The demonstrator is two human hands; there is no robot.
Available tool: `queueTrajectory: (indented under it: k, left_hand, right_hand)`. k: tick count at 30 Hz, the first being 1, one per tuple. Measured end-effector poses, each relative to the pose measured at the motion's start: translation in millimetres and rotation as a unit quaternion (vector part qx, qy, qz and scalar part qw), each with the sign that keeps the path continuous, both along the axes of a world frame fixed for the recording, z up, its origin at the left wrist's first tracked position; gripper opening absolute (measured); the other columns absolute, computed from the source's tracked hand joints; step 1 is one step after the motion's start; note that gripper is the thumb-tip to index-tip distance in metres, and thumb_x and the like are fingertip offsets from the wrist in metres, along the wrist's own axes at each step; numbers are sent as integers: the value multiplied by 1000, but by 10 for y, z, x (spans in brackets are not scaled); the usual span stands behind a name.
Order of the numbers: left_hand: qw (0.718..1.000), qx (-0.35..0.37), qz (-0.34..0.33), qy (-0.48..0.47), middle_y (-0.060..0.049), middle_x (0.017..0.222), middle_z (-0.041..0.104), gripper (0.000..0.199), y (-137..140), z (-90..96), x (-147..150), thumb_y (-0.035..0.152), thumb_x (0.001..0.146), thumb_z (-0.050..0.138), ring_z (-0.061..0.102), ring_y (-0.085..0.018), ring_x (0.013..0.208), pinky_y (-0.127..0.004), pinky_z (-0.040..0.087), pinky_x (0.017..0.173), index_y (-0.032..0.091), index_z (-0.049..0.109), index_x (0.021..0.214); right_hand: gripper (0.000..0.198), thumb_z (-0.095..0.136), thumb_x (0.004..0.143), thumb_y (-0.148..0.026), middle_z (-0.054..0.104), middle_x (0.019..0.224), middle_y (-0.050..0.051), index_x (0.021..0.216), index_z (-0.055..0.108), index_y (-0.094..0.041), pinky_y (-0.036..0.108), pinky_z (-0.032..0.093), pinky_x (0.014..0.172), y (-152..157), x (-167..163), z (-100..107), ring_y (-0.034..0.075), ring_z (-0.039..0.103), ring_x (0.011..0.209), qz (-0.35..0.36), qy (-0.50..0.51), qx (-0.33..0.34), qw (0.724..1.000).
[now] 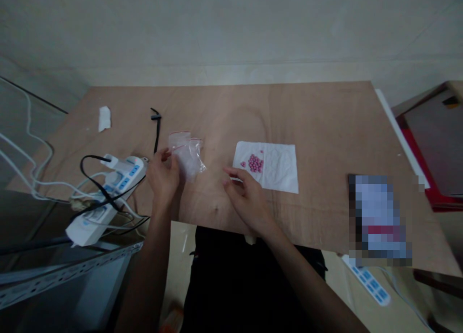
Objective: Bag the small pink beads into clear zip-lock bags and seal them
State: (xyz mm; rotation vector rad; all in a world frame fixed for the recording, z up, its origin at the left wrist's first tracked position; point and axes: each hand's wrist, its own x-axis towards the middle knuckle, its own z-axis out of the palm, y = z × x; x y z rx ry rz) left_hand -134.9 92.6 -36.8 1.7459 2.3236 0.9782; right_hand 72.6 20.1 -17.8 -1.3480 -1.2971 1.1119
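Note:
Several clear zip bags (pixel 187 158) with red seal lines lie in an overlapping pile on the wooden table. Right at their left edge is my left hand (pixel 163 175), fingers loosely bent and thumb apart from them; whether it touches the plastic I cannot tell. A white tissue (pixel 280 166) is spread flat to the right, with a cluster of small pink beads (pixel 255 163) on its left half and a few strays beside them. Over the tissue's lower left edge hovers my right hand (pixel 249 198), thumb and fingers parted, with nothing visible between them.
At the left, a white power strip (pixel 126 179) carries plugs and tangled cables. A black strap-like item (pixel 157 126) and a white paper scrap (pixel 104 119) lie farther back. A pixelated phone-like object (pixel 378 217) is at the right. Another power strip (pixel 369 281) sits below the table edge.

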Motion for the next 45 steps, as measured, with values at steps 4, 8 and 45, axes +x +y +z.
queueTrajectory:
  k: [4,8,45]
  left_hand:
    - [997,56,41,22,-23,121,60,45,-47,46,107,32,85,55,55,-32,118,-45,40,104,4,55,120]
    - [999,15,44,12,-25,129,56,71,-44,119,323,54,79,64,48,-37,127,-51,35,108,3,49,126]
    - [898,-2,-441,-5,-13,123,59,74,-503,563,896,44,75,73,59,-30,111,-47,50,92,21,38,136]
  right_hand:
    - [26,54,87,-29,70,111,11,107,66,-18,41,52,92,-5,6,33,21,66,101,20,-12,16,1000]
    - [25,52,88,-28,72,106,10,105,68,-17,39,53,88,-27,-5,33,20,67,96,27,-21,26,999]
    - [12,63,80,-18,68,79,1,83,74,-19,24,47,64,261,846,379,11,61,71,176,76,47,980]
